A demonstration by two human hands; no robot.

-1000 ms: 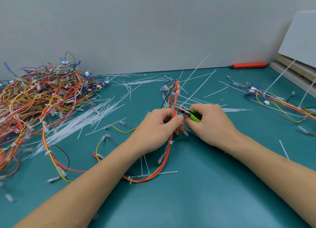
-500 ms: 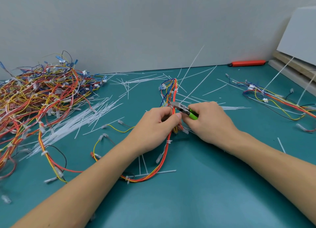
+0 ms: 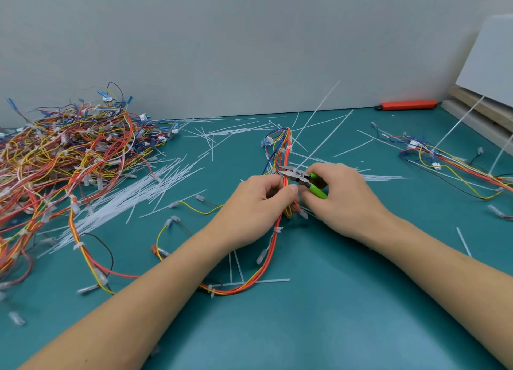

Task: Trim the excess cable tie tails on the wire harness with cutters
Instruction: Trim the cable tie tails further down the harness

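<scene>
At the left of the frame a tangled pile of harnesses [image 3: 63,158] lies on the teal surface [image 3: 305,328], with loose cut tie tails [image 3: 133,194] spread just right of it. At centre, the left hand [image 3: 249,206] pinches the wire harness [image 3: 277,231], fingers curled on its red and yellow wires. Just right, touching it, the right hand [image 3: 344,197] grips the green-handled cutters [image 3: 302,178], tips at the bundle. Far right lies another harness [image 3: 449,167]; an orange tool [image 3: 405,105] sits upper right.

wire pile [image 3: 55,161] cut off left, cutters [image 3: 302,178] half hidden
</scene>
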